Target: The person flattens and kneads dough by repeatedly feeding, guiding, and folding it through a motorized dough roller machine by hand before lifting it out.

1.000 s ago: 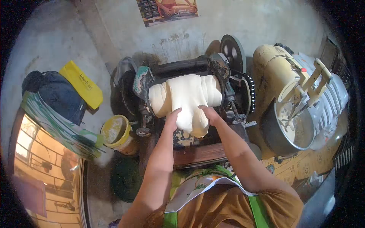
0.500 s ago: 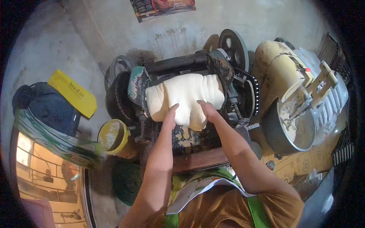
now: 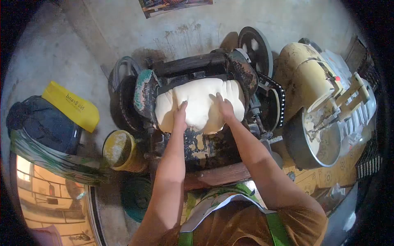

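A thick, folded slab of pale dough (image 3: pixel 201 102) lies across a worn, black dough-rolling machine (image 3: pixel 186 65). At the dough's near left part, my left hand (image 3: pixel 179 117) grips it with the thumb on top; the other fingers are mostly hidden. My right hand (image 3: pixel 225 110) holds the near right part, thumb and some fingers pressed into the surface. Between the two hands, the front edge of the dough is bunched and rounded. Below it, the machine's feed board (image 3: pixel 201 147) shows dark, patchy wear.
On the right stand a cream-coloured mixer (image 3: pixel 301 71) and its metal bowl (image 3: pixel 310 147), with dough scraps inside. A yellow bucket (image 3: pixel 132 153) dusted with white sits left of the machine. A wheel (image 3: pixel 256 49) and chain (image 3: pixel 281 98) flank the machine's right side.
Both hands have moved away from me, up onto the dough. The flap that hung toward me is now folded up and pushed onto the rest. The view has shifted slightly.
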Demonstrator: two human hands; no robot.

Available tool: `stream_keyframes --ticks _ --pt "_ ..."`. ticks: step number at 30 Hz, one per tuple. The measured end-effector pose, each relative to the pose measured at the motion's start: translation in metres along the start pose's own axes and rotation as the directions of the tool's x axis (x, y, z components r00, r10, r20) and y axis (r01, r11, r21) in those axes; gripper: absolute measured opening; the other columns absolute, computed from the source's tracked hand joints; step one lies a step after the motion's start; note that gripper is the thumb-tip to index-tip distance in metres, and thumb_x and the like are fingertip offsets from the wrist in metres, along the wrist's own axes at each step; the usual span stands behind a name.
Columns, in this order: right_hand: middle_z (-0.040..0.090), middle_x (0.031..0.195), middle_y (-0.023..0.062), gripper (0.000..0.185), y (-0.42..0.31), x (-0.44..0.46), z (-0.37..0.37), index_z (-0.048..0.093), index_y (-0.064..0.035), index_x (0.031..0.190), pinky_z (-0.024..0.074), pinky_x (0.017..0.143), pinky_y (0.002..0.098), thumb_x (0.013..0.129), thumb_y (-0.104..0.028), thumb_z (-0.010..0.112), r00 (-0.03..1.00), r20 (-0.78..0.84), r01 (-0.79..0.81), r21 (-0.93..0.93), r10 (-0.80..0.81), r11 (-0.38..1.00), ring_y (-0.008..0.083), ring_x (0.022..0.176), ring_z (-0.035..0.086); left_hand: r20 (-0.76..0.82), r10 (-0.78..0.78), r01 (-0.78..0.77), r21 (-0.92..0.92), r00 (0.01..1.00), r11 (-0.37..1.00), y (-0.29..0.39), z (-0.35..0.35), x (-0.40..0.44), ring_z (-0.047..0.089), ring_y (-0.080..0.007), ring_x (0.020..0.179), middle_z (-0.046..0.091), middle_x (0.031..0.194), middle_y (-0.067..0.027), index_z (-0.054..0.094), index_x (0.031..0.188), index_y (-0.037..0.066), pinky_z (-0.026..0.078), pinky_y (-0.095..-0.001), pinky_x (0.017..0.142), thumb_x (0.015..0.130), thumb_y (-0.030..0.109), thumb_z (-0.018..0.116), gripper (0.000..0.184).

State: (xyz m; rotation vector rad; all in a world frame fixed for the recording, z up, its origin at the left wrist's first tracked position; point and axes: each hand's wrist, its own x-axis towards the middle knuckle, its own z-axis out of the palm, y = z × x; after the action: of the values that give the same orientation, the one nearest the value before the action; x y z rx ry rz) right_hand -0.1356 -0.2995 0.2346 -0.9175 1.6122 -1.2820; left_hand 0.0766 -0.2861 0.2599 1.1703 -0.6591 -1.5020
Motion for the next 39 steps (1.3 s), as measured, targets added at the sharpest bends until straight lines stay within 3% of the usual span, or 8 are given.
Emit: stream_keyframes --ticks 6,9,15,18,21,27,29,39 --pt "0.061 0.116 0.028 0.085 -0.023 -0.02 -0.003 0.037 0.0159 0.135 0.0475 0.093 0.041 0.079 -0.033 0.078 0.982 0.16 0.149 -0.343 -0.099 0.927 0.034 0.109 0.06 0.132 0.068 -0.11 0.334 0.989 0.936 -0.004 -0.009 0.033 0.059 -0.0283 0.113 0.056 0.131 -0.0176 0.046 0.142 0.004 0.05 -0.0366 0.095 0.085 0.03 0.073 0.068" --pt "0.054 0.122 0.0297 0.087 -0.011 -0.016 0.014 0.03 0.0085 0.142 0.0457 0.096 0.0443 0.077 -0.022 0.078 0.679 -0.037 0.658 -0.413 -0.733 0.63 0.0408 0.113 0.056 0.1 0.383 -0.395 0.311 0.918 0.865 -0.004 -0.002 0.039 0.06 -0.0303 0.112 0.059 0.127 -0.0187 0.05 0.134 -0.001 0.049 -0.0375 0.094 0.081 0.024 0.076 0.064" --pt "0.047 0.131 0.0309 0.076 -0.022 -0.012 0.008 0.031 -0.001 0.146 0.0417 0.102 0.046 0.082 -0.015 0.07 0.894 0.14 0.432 -0.521 -0.425 0.736 0.0464 0.12 0.049 0.021 0.637 -0.53 0.575 0.771 0.623 -0.003 -0.006 0.05 0.059 -0.0338 0.116 0.06 0.125 -0.0241 0.049 0.132 -0.006 0.047 -0.037 0.097 0.081 0.021 0.075 0.064" --pt "0.044 0.136 0.0311 0.071 -0.024 -0.004 0.016 0.033 -0.0043 0.145 0.0374 0.106 0.0486 0.083 -0.013 0.066 0.903 0.161 0.41 -0.595 -0.397 0.691 0.0468 0.127 0.044 -0.04 0.557 -0.329 0.771 0.829 0.545 0.013 -0.005 0.041 0.059 -0.0363 0.115 0.06 0.125 -0.0265 0.049 0.134 -0.005 0.047 -0.0375 0.097 0.083 0.023 0.074 0.064" --pt "0.042 0.141 0.0286 0.063 -0.025 0.002 0.028 0.039 -0.0043 0.142 0.0294 0.11 0.0546 0.085 -0.016 0.065 0.715 0.189 0.425 -0.882 -0.673 0.204 0.0434 0.136 0.035 -0.023 0.541 -0.377 0.693 0.84 0.615 0.025 -0.001 0.03 0.06 -0.0325 0.114 0.061 0.123 -0.0236 0.049 0.133 -0.005 0.047 -0.0365 0.096 0.084 0.02 0.073 0.06" --pt "0.043 0.141 0.0255 0.051 -0.053 0.007 0.065 0.051 -0.0049 0.133 0.024 0.111 0.058 0.09 -0.03 0.06 0.557 0.322 0.639 -0.755 -0.765 0.148 0.0403 0.137 0.034 0.052 0.474 -0.475 0.171 0.879 0.863 -0.027 -0.046 0.002 0.057 -0.0178 0.112 0.059 0.124 -0.014 0.053 0.13 -0.004 0.048 -0.0332 0.094 0.092 0.007 0.066 0.042" --pt "0.044 0.14 0.0252 0.049 -0.066 0.005 0.077 0.055 -0.0045 0.129 0.0237 0.111 0.0569 0.092 -0.037 0.056 0.555 0.312 0.655 -0.735 -0.771 0.175 0.0406 0.136 0.035 -0.051 0.606 -0.519 0.463 0.794 0.719 -0.047 -0.066 -0.033 0.056 -0.0198 0.113 0.057 0.124 -0.0132 0.053 0.131 -0.003 0.046 -0.0337 0.095 0.094 0.01 0.064 0.041" --pt "0.05 0.135 0.0235 0.044 -0.086 0.063 0.096 0.062 -0.0038 0.119 0.0251 0.111 0.0536 0.092 -0.037 0.055 0.494 0.336 0.707 -0.692 -0.802 0.146 0.0404 0.131 0.04 -0.47 0.397 -0.234 0.368 0.788 0.9 -0.092 -0.121 -0.017 0.052 -0.0206 0.117 0.054 0.133 -0.0146 0.046 0.137 -0.006 0.042 -0.0327 0.098 0.103 0.028 0.05 0.048"
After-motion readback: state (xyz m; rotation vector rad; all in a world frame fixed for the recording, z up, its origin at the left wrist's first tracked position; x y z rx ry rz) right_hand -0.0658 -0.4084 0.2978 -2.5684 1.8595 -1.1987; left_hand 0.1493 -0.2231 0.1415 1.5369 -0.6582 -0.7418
